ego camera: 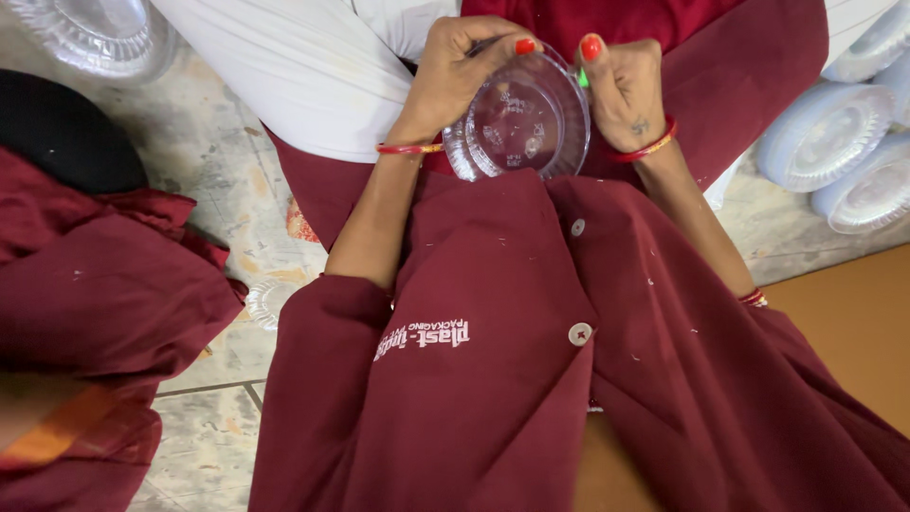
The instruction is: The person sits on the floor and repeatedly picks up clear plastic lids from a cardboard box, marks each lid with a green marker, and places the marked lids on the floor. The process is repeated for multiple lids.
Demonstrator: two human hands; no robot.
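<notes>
Both my hands hold a small stack of clear round plastic lids (526, 118) above my lap, over my maroon coat (493, 379). My left hand (453, 74) curls over the stack's left rim with the thumb on top. My right hand (623, 87) grips the right rim, and a small green piece (583, 78) shows by its thumb. Red bangles circle both wrists.
Stacks of clear round lids (834, 142) lie at the right, and another stack (95, 33) at the top left. A single lid (270, 301) rests on the tiled floor. Another person's maroon sleeve (95, 284) is at the left. White cloth (303, 66) covers the legs ahead.
</notes>
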